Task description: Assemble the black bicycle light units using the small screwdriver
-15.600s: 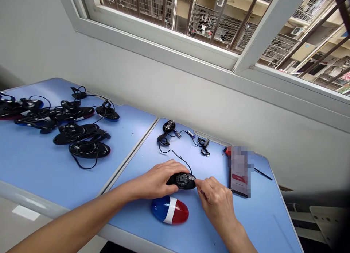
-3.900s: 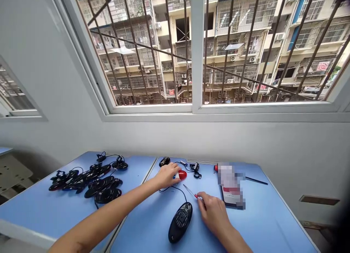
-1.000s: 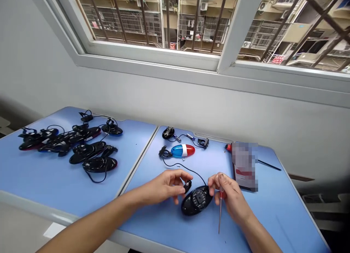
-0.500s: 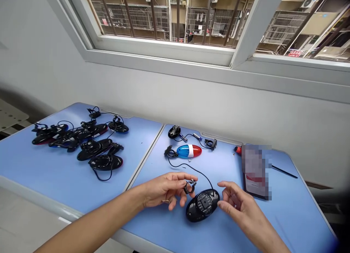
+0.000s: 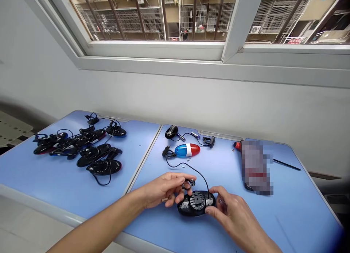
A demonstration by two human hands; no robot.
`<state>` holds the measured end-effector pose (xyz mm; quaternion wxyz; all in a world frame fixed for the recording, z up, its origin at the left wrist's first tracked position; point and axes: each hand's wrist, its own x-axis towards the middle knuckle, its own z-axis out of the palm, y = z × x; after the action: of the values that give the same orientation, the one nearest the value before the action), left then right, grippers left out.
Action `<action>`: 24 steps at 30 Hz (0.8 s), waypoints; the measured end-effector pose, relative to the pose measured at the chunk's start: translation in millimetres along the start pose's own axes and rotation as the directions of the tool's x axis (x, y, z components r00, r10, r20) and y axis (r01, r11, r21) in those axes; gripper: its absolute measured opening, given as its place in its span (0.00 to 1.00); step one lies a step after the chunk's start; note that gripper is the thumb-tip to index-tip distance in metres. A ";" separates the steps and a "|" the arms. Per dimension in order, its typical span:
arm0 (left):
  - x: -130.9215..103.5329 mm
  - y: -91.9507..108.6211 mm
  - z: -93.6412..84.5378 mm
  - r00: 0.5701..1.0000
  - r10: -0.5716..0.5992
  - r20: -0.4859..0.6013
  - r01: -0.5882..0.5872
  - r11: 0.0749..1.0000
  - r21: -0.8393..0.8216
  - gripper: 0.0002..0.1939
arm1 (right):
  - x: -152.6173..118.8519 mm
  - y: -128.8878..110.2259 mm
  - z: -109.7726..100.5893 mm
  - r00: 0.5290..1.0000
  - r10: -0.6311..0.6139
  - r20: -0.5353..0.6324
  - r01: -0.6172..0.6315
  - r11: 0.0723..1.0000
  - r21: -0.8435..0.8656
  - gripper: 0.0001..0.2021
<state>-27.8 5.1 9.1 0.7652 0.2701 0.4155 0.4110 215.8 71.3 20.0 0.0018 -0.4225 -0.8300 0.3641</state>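
Observation:
Between thumb and fingers my left hand [image 5: 169, 189] holds a small black ring clamp [image 5: 188, 184]. Just below it, a black oval unit [image 5: 197, 203] with a round ribbed part lies on the blue table. My right hand [image 5: 229, 207] grips the right end of that unit, thumb in front and fingers behind. A thin black cable [image 5: 194, 169] runs from the unit to a black switch with a ring [image 5: 168, 152]. Beside that switch lies a blue, white and red oval light [image 5: 187, 150].
Several black oval units with clamps [image 5: 94, 153] are heaped on the left table [image 5: 136, 147]. At the back are another black part [image 5: 171, 132], batteries [image 5: 195, 135] and a clamp [image 5: 209, 141]. A blurred phone [image 5: 255, 169], a red-tipped tool [image 5: 237, 145] and a black rod [image 5: 287, 164] lie right.
My right hand has moved left and closed on the oval unit, which has turned to lie more level. My left hand still holds the ring clamp. The camera view has shifted slightly.

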 end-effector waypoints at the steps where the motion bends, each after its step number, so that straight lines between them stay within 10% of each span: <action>1: 0.4 0.2 0.6 1.000 0.008 -0.006 -0.008 1.000 0.023 0.28 | 0.1 0.6 0.4 1.000 -0.005 -0.004 0.004 1.000 -0.006 0.13; 20: -1.7 2.1 6.1 0.972 0.150 -0.178 -0.088 0.944 0.319 0.13 | -2.9 -5.5 -2.9 1.000 0.014 -0.002 -0.015 0.999 -0.046 0.14; 24: -0.7 -3.5 6.1 0.928 0.325 -0.183 -0.144 0.765 0.628 0.06 | -3.3 -6.1 -4.4 0.999 0.038 0.016 -0.037 0.997 -0.071 0.13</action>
<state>-21.3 2.2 9.9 0.5136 0.4890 0.5914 0.3838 215.0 69.3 28.0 -0.0272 -0.4346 -0.8342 0.3383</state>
